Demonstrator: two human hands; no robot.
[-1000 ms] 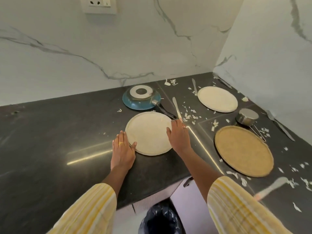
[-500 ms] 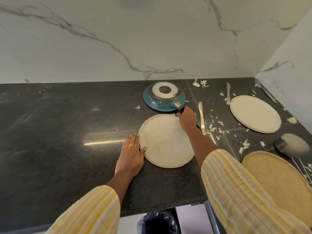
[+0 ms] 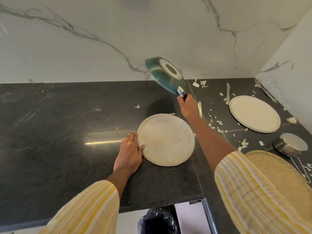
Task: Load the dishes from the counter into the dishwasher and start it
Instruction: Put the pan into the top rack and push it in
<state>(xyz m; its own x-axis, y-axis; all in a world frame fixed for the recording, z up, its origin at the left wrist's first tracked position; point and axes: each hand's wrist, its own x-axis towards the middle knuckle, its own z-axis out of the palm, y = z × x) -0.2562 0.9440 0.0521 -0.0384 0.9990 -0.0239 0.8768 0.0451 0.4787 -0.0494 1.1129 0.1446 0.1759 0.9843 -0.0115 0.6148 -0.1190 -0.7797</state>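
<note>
My right hand [image 3: 187,107] grips the dark handle of a blue frying pan [image 3: 162,75], which is lifted off the black counter [image 3: 67,132] and tilted, its pale base facing me. My left hand [image 3: 130,152] lies flat on the counter, fingers straight, thumb touching the left rim of a cream speckled plate [image 3: 166,140]. A second cream plate [image 3: 254,114] lies at the right. A tan round plate [image 3: 278,173] sits at the lower right, partly behind my sleeve. A small steel pan [image 3: 291,145] stands upside down beside it.
Two knives [image 3: 199,108] [image 3: 228,92] and a fork [image 3: 265,92] lie on the counter among white scraps [image 3: 217,124]. Marble walls close the back and right. A black bin bag [image 3: 158,222] sits below the counter's front edge.
My right hand left the cream plate's rim, took the pan's handle and raised the blue pan off the counter, tilting it. My left hand stayed at the plate.
</note>
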